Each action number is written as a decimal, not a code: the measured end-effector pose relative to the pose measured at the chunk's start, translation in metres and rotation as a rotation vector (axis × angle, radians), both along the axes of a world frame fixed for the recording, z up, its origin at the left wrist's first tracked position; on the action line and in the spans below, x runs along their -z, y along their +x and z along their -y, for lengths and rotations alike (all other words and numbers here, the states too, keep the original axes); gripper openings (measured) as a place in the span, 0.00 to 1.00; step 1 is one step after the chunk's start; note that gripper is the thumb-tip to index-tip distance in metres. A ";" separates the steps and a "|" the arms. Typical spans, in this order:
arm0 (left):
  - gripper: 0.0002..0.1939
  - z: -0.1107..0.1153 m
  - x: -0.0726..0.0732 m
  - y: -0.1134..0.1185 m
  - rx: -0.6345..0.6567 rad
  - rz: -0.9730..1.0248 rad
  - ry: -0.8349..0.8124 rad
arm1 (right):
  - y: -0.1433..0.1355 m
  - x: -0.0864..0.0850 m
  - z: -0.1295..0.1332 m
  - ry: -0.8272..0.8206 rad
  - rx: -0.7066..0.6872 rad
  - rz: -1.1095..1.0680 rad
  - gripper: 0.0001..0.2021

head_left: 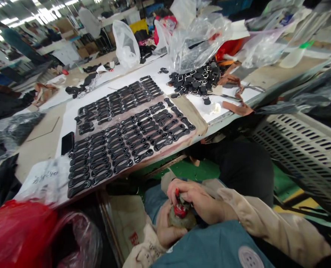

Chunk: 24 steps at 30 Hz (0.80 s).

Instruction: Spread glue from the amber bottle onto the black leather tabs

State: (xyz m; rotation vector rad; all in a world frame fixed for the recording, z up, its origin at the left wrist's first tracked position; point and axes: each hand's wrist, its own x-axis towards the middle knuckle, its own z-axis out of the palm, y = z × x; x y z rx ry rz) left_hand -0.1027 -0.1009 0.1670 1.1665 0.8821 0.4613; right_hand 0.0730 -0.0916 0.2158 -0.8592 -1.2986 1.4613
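Note:
Low over my lap, my left hand [163, 225] wraps round a squat, rounded, yellowish-brown bottle [183, 222] with a red neck [180, 211]. My right hand [195, 195] closes over the top of it, fingers curled about a dark and red piece at the neck. Whether that piece is a cap or a nozzle is hidden by the fingers. On the table beyond, rows of small black strap pieces [125, 136], wide at both ends and shiny, cover a brownish board [200, 128].
A black phone [67, 143] lies left of the board. Black tabs with metal rings [196, 80] form a heap at the back right, near clear plastic bags [199, 37] and brown strips [238, 108]. A red bag [20, 234] stands at lower left, a white plastic crate [302, 149] at right.

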 end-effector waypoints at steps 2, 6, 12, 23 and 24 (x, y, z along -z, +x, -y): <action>0.31 0.001 -0.001 0.003 -0.046 0.106 -0.073 | 0.003 0.003 -0.003 0.008 0.029 0.054 0.12; 0.34 0.000 -0.002 0.008 -0.120 0.157 -0.139 | 0.012 0.017 -0.008 0.048 0.173 0.144 0.17; 0.26 -0.002 -0.015 0.012 -0.267 -0.162 0.108 | 0.026 0.023 -0.002 -0.002 0.388 0.326 0.23; 0.33 -0.006 0.002 0.004 -0.012 0.195 -0.119 | 0.041 -0.014 -0.025 0.429 -0.124 0.671 0.12; 0.33 -0.006 0.004 0.004 -0.005 0.214 -0.126 | 0.045 -0.016 -0.028 0.453 -0.164 0.739 0.11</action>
